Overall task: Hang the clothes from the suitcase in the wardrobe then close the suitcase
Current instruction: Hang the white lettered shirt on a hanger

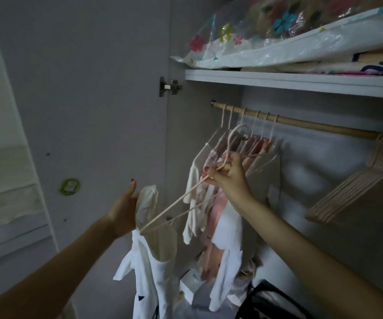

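Note:
My right hand (pixel 226 174) grips a thin pale pink hanger (pixel 176 204) near its hook, just below the wooden rail (pixel 312 125) of the open wardrobe. A white garment (pixel 153 265) hangs off the hanger's lower left end. My left hand (pixel 123 211) holds the garment's upper edge by that end. Several small pink and white clothes (pixel 211 196) hang on pink hangers at the left of the rail, right behind my right hand. The suitcase is out of view.
A bunch of bare pink hangers (pixel 356 185) hangs at the rail's right end. The shelf (pixel 300 81) above holds flowered plastic storage bags (pixel 277 38). The wardrobe door (pixel 82 100) stands open on the left. A dark bag (pixel 271 302) sits on the wardrobe floor.

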